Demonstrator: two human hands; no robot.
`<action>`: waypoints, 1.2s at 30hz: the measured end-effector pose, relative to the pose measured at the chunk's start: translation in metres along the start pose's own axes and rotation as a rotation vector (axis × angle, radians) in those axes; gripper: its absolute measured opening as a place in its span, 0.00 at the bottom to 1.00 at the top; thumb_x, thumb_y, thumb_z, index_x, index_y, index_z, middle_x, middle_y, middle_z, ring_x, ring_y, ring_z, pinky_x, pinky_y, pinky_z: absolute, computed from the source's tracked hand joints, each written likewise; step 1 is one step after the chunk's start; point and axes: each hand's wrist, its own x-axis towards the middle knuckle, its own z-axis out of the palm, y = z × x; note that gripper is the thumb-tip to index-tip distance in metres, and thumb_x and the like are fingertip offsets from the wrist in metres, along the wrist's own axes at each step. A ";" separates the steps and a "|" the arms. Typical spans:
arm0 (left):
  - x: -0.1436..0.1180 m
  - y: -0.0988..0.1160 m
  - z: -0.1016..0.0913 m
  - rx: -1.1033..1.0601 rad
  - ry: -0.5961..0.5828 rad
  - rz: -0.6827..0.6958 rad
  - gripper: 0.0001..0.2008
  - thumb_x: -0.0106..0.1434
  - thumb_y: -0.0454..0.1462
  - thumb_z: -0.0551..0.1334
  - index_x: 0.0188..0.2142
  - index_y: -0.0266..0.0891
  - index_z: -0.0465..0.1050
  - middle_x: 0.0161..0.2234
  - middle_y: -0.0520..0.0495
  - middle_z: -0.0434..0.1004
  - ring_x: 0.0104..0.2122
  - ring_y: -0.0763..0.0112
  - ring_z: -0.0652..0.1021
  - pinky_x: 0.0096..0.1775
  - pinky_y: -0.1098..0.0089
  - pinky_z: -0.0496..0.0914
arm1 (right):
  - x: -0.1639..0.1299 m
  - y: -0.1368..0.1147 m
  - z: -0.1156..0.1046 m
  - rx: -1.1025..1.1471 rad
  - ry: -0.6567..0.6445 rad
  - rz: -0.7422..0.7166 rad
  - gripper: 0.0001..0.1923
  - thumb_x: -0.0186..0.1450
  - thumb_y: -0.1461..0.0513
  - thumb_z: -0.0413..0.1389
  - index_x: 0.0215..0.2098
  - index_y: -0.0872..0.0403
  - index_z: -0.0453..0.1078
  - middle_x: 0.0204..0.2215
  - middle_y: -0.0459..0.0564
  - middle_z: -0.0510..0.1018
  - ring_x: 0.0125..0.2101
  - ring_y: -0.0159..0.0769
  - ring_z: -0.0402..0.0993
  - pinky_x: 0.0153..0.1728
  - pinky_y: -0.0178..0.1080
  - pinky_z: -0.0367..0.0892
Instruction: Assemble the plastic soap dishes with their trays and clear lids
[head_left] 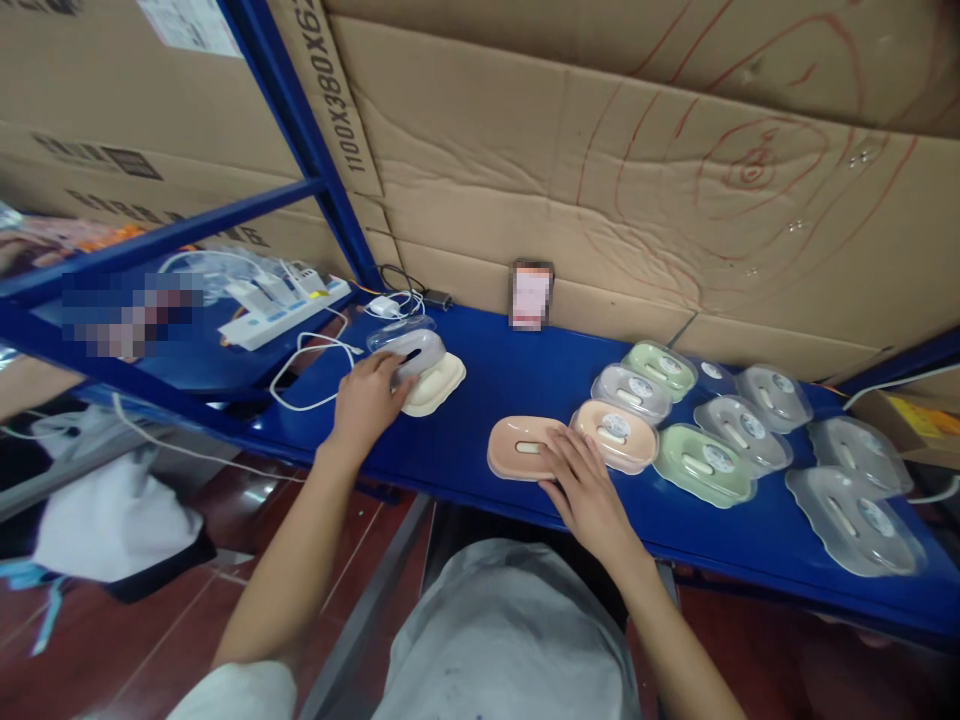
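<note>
My left hand [369, 397] grips a grey oval soap-dish insert [417, 349] that sits stacked on a cream soap dish [439, 385] on the blue shelf [480, 420]. A clear lid lies just behind that stack. My right hand [583, 484] rests on the right end of a peach soap dish [517, 447] near the shelf's front edge, fingers spread over it. Right beside it stands a lidded peach soap dish [617, 432].
Several lidded soap dishes, green [703, 462] and clear grey [853, 505], are laid out to the right. A white power strip [281, 308] with cables lies at the left. Cardboard boxes [637, 170] wall the back. A blue upright post [300, 120] rises at left.
</note>
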 end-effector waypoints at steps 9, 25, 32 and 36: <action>0.033 -0.019 -0.004 -0.039 0.135 -0.098 0.27 0.72 0.49 0.61 0.64 0.37 0.73 0.62 0.34 0.75 0.63 0.43 0.75 0.62 0.49 0.70 | 0.001 -0.001 -0.003 0.018 -0.006 0.016 0.26 0.78 0.59 0.55 0.73 0.49 0.63 0.71 0.57 0.68 0.74 0.50 0.59 0.74 0.65 0.57; -0.047 0.077 -0.009 -0.477 0.010 0.415 0.18 0.76 0.44 0.63 0.63 0.49 0.76 0.66 0.45 0.75 0.66 0.56 0.76 0.68 0.50 0.70 | -0.004 0.015 -0.016 0.359 0.087 0.186 0.44 0.74 0.53 0.62 0.80 0.44 0.46 0.75 0.59 0.62 0.74 0.52 0.60 0.70 0.59 0.65; -0.096 0.114 0.023 -0.603 -0.120 0.564 0.21 0.76 0.38 0.63 0.66 0.50 0.70 0.67 0.41 0.72 0.70 0.56 0.71 0.67 0.50 0.73 | -0.012 0.018 -0.018 0.274 0.040 0.105 0.38 0.75 0.56 0.60 0.79 0.40 0.52 0.76 0.55 0.59 0.75 0.52 0.56 0.71 0.60 0.64; -0.094 0.109 0.027 -0.571 -0.069 0.573 0.21 0.74 0.38 0.65 0.65 0.49 0.72 0.65 0.40 0.73 0.70 0.53 0.71 0.69 0.42 0.68 | -0.010 0.016 -0.018 0.259 -0.023 0.070 0.34 0.78 0.59 0.55 0.79 0.41 0.52 0.77 0.53 0.57 0.76 0.49 0.52 0.72 0.60 0.61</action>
